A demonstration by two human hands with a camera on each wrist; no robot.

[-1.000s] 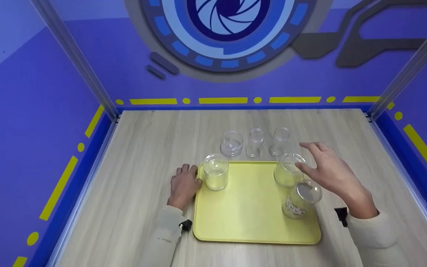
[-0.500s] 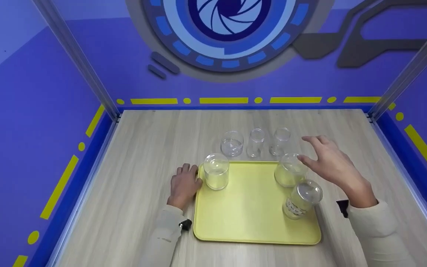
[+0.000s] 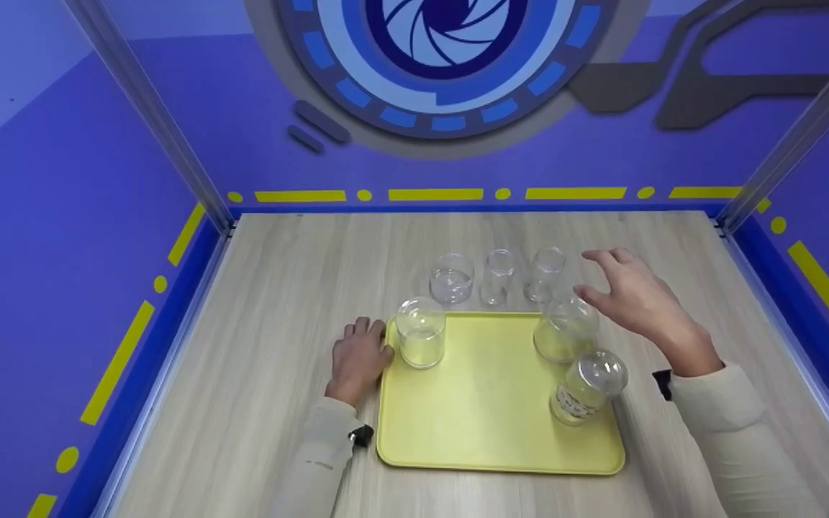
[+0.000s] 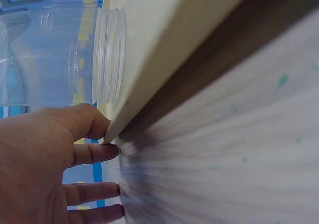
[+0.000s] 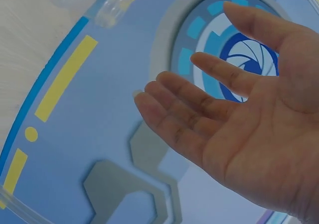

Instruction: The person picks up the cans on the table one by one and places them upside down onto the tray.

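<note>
A yellow tray [image 3: 486, 417] lies on the wooden table. My left hand [image 3: 358, 363] grips its left edge near the far corner. In the left wrist view the thumb [image 4: 89, 120] bends onto the rim, the index finger against its outer side, other fingertips on the table. Beside it a clear jar [image 3: 422, 342] stands on the tray, threaded mouth down [image 4: 109, 55]. Another clear jar [image 3: 558, 342] sits at the far right corner, and a jar with a printed label [image 3: 576, 403] in front of it. My right hand [image 3: 634, 298] hovers empty above the far right jar, fingers apart.
Behind the tray stand a short wide clear glass [image 3: 451, 285] and two slim clear vessels, the left one [image 3: 497, 277] and the right one [image 3: 546, 277]. Blue-purple panels [image 3: 414, 169] wall the table at the back and sides.
My right hand has risen away from the far right jar, toward the back of the table. My left hand stays on the tray's edge, and the glassware has not moved.
</note>
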